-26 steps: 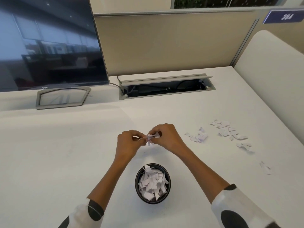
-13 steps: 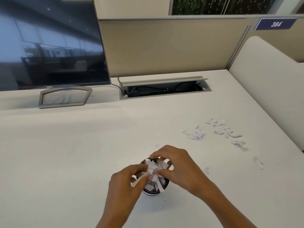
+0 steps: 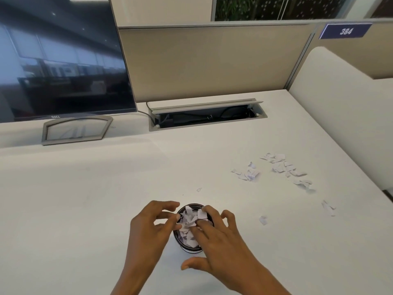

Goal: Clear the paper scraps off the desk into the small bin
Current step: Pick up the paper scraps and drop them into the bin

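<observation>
A small black bin [image 3: 190, 249] stands on the white desk near the front edge, heaped with white paper scraps [image 3: 188, 218]. Both hands hover over its mouth. My left hand [image 3: 148, 228] is at the bin's left rim, its loosely spread fingertips touching the scraps. From the right, my right hand [image 3: 219, 243] reaches across and its straight fingers press down on the heap. More loose scraps [image 3: 248, 174] lie in clusters [image 3: 282, 165] on the desk to the far right, with single bits [image 3: 263, 220] nearer the bin.
A dark monitor [image 3: 59, 60] on a grey stand sits at the back left. An open cable tray [image 3: 207, 116] is set into the desk at the back. Behind it rises a beige partition, and a white panel [image 3: 340, 116] borders the right side.
Both hands carried a pinch of scraps from mid-desk down to the bin. The fingers have since spread, and the scraps now lie on the heap.
</observation>
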